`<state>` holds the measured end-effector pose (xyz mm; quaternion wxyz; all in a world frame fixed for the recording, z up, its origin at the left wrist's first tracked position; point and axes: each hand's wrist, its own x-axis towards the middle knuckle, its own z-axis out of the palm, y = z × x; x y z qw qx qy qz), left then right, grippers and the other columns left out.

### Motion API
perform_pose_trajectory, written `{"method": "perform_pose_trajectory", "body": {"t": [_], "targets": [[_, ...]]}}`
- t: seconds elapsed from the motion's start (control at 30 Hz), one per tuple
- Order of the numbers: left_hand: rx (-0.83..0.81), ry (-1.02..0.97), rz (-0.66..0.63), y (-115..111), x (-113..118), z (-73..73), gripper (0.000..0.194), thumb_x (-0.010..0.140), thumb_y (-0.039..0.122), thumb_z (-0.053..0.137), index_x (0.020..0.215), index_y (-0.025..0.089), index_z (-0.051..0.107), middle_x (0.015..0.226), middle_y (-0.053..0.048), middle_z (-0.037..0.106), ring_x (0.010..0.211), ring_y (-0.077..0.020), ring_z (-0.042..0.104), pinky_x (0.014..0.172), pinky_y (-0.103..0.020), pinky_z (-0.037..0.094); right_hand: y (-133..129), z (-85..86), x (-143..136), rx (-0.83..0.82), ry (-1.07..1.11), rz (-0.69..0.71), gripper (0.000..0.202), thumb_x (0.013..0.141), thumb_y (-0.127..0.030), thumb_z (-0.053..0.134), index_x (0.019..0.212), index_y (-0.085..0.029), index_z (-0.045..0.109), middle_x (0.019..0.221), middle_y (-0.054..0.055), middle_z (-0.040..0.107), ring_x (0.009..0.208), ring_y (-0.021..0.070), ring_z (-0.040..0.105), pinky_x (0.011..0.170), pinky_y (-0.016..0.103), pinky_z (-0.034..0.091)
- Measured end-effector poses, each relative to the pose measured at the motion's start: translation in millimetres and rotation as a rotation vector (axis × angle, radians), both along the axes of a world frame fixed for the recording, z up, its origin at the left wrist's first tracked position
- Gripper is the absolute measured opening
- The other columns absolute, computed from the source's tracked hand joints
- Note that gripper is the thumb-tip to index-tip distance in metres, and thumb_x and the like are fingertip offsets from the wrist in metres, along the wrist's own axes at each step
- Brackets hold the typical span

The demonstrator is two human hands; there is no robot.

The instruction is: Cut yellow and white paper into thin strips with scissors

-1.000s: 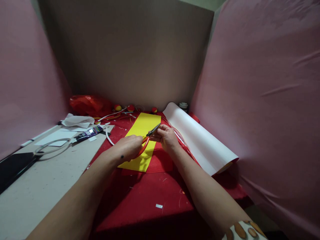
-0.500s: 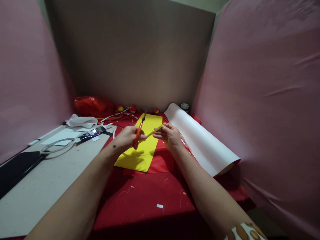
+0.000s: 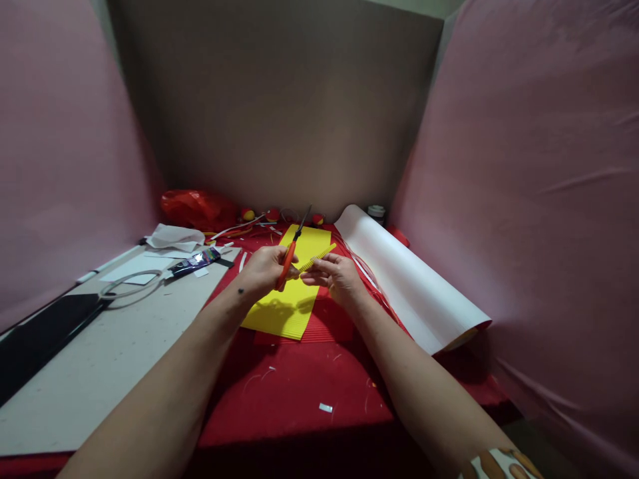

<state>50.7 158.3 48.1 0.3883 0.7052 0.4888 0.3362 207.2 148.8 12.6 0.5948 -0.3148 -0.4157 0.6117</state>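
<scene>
Between our forearms (image 3: 180, 372) we have open room along the front edge of the desk (image 3: 289, 399), where only flat scraps (image 3: 325, 408) lie. Ahead, the scissors (image 3: 288, 263) in our left hand (image 3: 264, 269) point toward the back edge, obstructing the middle. To our right, the white roll (image 3: 414, 286) runs from the back edge toward the front right corner, barring the way. At the back left, the red bag (image 3: 200, 209) stands against us, and the grey panel (image 3: 279, 106) closes off the rear.

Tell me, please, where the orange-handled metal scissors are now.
In the head view, the orange-handled metal scissors are just left of centre, held in the left hand over the yellow corrugated sheet.
</scene>
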Motion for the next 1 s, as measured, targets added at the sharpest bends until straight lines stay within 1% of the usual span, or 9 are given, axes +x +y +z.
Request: {"method": "perform_pose_trajectory", "body": {"t": [0.13, 0.2, 0.27, 0.4, 0.47, 0.57, 0.67, 0.8, 1.0], "targets": [[0.159, 0.246, 0.081, 1.9, -3.5, -1.6, 0.022, 0.067, 0.027, 0.058, 0.086, 0.015, 0.056, 0.062, -0.001, 0.058, 0.049, -0.0111, 0.052, 0.045, -0.022, 0.037, 0.4, -1.1, -0.7, -0.017, 0.01, 0.005, 0.007, 0.07, -0.011, 0.06, 0.072, -0.012, 0.053, 0.059, 0.006, 0.066, 0.05, 0.0179, 0.065, 0.045, 0.026, 0.054], [0.266, 0.432, 0.162, -1.3, -6.7, 3.6, 0.018, 0.071, 0.027, 0.051, 0.085, 0.017, 0.056, 0.069, -0.003, 0.061, 0.059, -0.0142, 0.056, 0.051, -0.023, 0.038, 2.2, -1.5, 1.4, -0.026, 0.044, -0.021, 0.009, 0.07, -0.011, 0.06, 0.071, -0.012, 0.052, 0.057, 0.004, 0.065, 0.049, 0.0175, 0.065, 0.046, 0.025, 0.055], [0.339, 0.608, 0.201, -6.7, -10.1, 10.6, 0.018, 0.074, 0.027, 0.046, 0.086, 0.018, 0.055, 0.074, -0.005, 0.063, 0.067, -0.0173, 0.058, 0.055, -0.025, 0.038, 4.5, -2.2, 4.2, -0.028, 0.079, -0.051, 0.011, 0.072, -0.01, 0.061, 0.069, -0.013, 0.05, 0.057, 0.004, 0.064, 0.051, 0.0178, 0.066, 0.049, 0.025, 0.056], [0.379, 0.813, 0.086, -16.0, -14.5, 18.3, 0.028, 0.079, 0.035, 0.036, 0.096, 0.017, 0.049, 0.078, -0.009, 0.062, 0.066, -0.0197, 0.057, 0.053, -0.027, 0.035, 8.2, -2.6, 9.4, -0.021, 0.12, -0.101, 0.013, 0.076, -0.009, 0.057, 0.068, -0.014, 0.048, 0.057, 0.007, 0.065, 0.058, 0.0202, 0.068, 0.055, 0.027, 0.057], [0.389, 0.923, 0.053, -16.9, -15.7, 16.7, 0.028, 0.08, 0.035, 0.033, 0.095, 0.017, 0.049, 0.08, -0.011, 0.062, 0.066, -0.0213, 0.057, 0.052, -0.028, 0.034, 8.9, -1.7, 11.2, -0.02, 0.131, -0.122, 0.013, 0.076, -0.006, 0.054, 0.068, -0.014, 0.047, 0.057, 0.007, 0.065, 0.059, 0.021, 0.068, 0.057, 0.028, 0.057], [0.357, 1.088, 0.01, -15.1, -16.3, 11.8, 0.026, 0.078, 0.032, 0.034, 0.091, 0.018, 0.052, 0.088, -0.013, 0.062, 0.074, -0.026, 0.059, 0.053, -0.03, 0.035, 9.2, 0.1, 12.5, -0.02, 0.12, -0.12, 0.012, 0.077, -0.004, 0.05, 0.07, -0.014, 0.048, 0.056, 0.007, 0.065, 0.057, 0.0202, 0.068, 0.056, 0.029, 0.057], [0.325, 1.157, -0.026, -13.8, -15.2, 8.7, 0.028, 0.079, 0.032, 0.033, 0.091, 0.017, 0.053, 0.09, -0.014, 0.063, 0.077, -0.028, 0.059, 0.053, -0.031, 0.036, 9.2, 1.1, 12.5, -0.021, 0.109, -0.131, 0.012, 0.078, -0.005, 0.05, 0.07, -0.014, 0.048, 0.057, 0.006, 0.065, 0.055, 0.019, 0.067, 0.053, 0.027, 0.056], [0.319, 1.166, -0.025, -13.8, -12.7, 7.6, 0.029, 0.08, 0.031, 0.031, 0.093, 0.017, 0.054, 0.09, -0.014, 0.063, 0.078, -0.027, 0.06, 0.054, -0.03, 0.038, 9.5, 0.8, 11.9, -0.018, 0.12, -0.123, 0.012, 0.077, -0.006, 0.052, 0.069, -0.014, 0.049, 0.059, 0.007, 0.067, 0.059, 0.0195, 0.068, 0.053, 0.027, 0.056], [0.358, 1.165, -0.026, -10.8, -11.6, 4.4, 0.03, 0.082, 0.031, 0.029, 0.093, 0.016, 0.053, 0.091, -0.014, 0.063, 0.079, -0.0289, 0.059, 0.055, -0.033, 0.038, 9.9, 1.0, 12.3, -0.034, 0.146, -0.092, 0.013, 0.078, -0.004, 0.048, 0.07, -0.013, 0.05, 0.062, 0.01, 0.069, 0.059, 0.019, 0.068, 0.055, 0.027, 0.057]]}}
